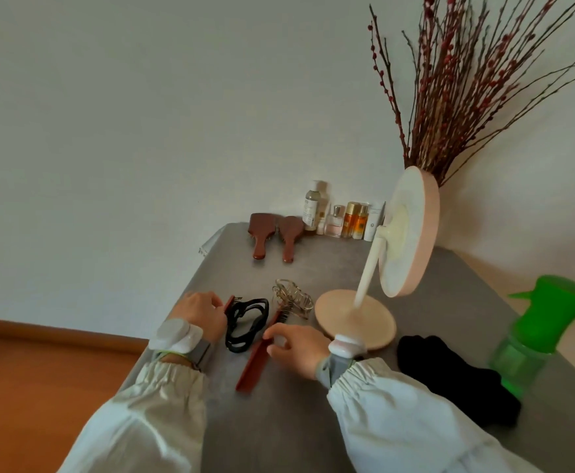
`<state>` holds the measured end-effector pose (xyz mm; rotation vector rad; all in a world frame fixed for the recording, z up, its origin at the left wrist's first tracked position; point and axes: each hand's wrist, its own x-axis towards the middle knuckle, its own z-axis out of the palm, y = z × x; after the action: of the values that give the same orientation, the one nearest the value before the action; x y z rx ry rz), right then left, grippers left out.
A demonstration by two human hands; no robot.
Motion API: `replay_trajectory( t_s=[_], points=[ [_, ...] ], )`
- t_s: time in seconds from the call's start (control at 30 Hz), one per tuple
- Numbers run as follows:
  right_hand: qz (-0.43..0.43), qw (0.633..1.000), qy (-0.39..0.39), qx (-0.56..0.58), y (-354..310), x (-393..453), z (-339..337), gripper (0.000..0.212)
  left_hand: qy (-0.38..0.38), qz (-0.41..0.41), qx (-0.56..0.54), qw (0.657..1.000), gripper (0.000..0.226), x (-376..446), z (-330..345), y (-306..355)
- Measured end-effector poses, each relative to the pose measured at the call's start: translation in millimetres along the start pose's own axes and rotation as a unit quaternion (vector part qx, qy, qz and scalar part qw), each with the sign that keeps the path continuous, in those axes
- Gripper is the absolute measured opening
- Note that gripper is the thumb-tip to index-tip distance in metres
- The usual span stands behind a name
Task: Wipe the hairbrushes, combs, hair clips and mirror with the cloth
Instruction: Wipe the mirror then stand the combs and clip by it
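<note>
On the grey table [313,268], my right hand [296,349] pinches the middle of a long red-brown comb [250,370] that lies flat. My left hand [200,315] has curled fingers on the end of a small brown comb [231,302], mostly hidden behind a black hair clip [245,324]. A clear gold claw clip [293,297] lies just beyond the long comb. The pink round mirror [412,233] stands tilted on its base [354,319] to the right. Two wooden hairbrushes [260,233] [291,235] lie at the back. The black cloth [456,380] lies untouched to my right.
A green spray bottle [538,322] stands at the right, beside the cloth. Several cosmetic bottles [340,216] line the back wall. Dried red-budded branches [467,80] rise behind the mirror. The table's left edge drops to a wooden floor [40,387].
</note>
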<state>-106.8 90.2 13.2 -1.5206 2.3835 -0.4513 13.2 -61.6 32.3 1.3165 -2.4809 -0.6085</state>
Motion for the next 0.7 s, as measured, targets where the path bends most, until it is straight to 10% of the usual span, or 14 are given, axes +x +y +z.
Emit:
replay_trajectory(
  t_s=[0.33, 0.7],
  points=[
    [0.123, 0.983, 0.131, -0.037, 28, 3, -17, 0.018, -0.071, -0.020, 0.023, 0.997, 0.027, -12, 9, -1],
    [0.147, 0.975, 0.036, -0.165, 74, -19, -37, 0.021, -0.007, -0.083, -0.042, 0.996, 0.032, -7, 15, -17]
  ],
)
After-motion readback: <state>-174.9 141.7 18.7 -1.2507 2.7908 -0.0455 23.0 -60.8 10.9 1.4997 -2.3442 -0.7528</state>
